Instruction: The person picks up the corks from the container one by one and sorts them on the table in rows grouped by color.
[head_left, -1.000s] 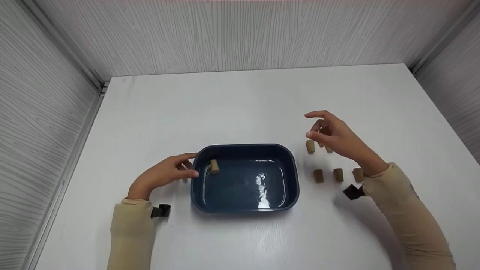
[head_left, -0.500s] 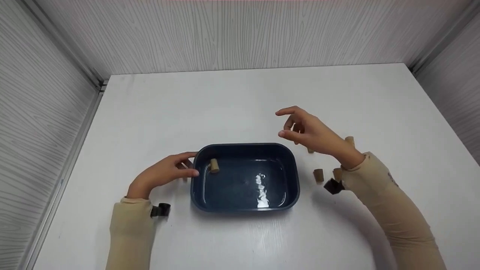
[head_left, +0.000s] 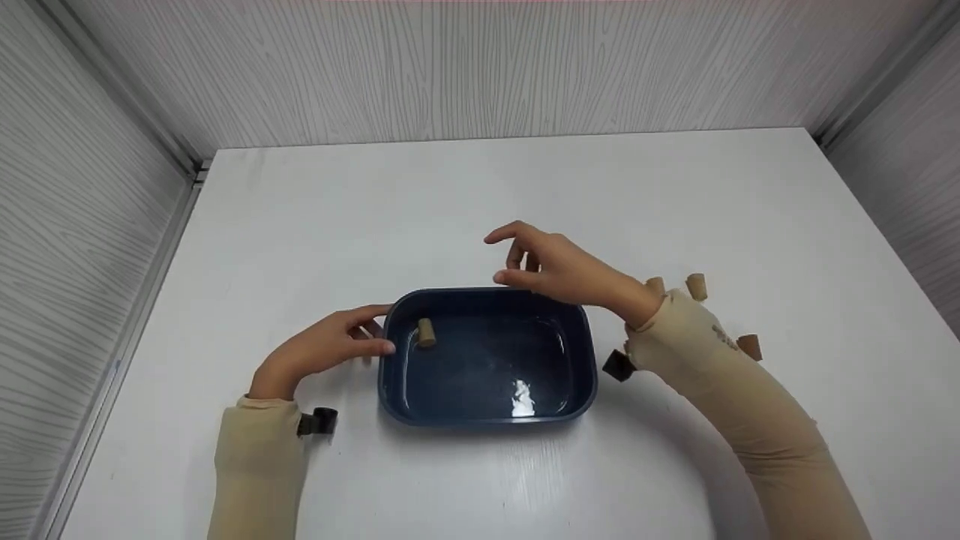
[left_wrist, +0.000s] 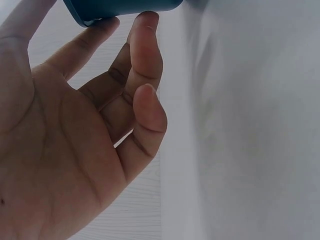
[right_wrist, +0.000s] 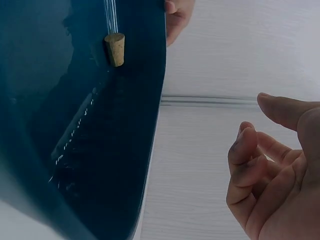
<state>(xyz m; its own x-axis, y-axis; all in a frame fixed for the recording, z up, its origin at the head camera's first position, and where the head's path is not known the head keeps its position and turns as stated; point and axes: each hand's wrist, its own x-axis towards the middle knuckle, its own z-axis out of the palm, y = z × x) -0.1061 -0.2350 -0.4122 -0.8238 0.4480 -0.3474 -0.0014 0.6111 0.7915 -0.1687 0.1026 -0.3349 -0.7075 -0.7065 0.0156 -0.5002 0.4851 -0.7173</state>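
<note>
A dark blue rectangular tub (head_left: 487, 421) stands at the middle of the table, with one cork stopper (head_left: 426, 332) lying inside near its left wall. The cork also shows in the right wrist view (right_wrist: 116, 50). My left hand (head_left: 322, 349) touches the tub's left side, thumb tip and index fingertip right at the rim. In the left wrist view its fingertips (left_wrist: 146, 45) rest against the tub's outer wall. Over the tub's far rim hovers my right hand (head_left: 559, 266), thumb apart and other fingers loosely curled, with nothing visible between them.
Right of the tub, several corks lie on the white table (head_left: 360, 217): one cork (head_left: 697, 286) beyond the right forearm, another (head_left: 748, 346) beside the sleeve, partly covered. White panels (head_left: 487, 67) enclose the table at the back and sides.
My right hand has moved left from above the loose corks to over the tub's far rim. Its forearm now covers some corks. The left hand, tub and cork inside stay nearly in place.
</note>
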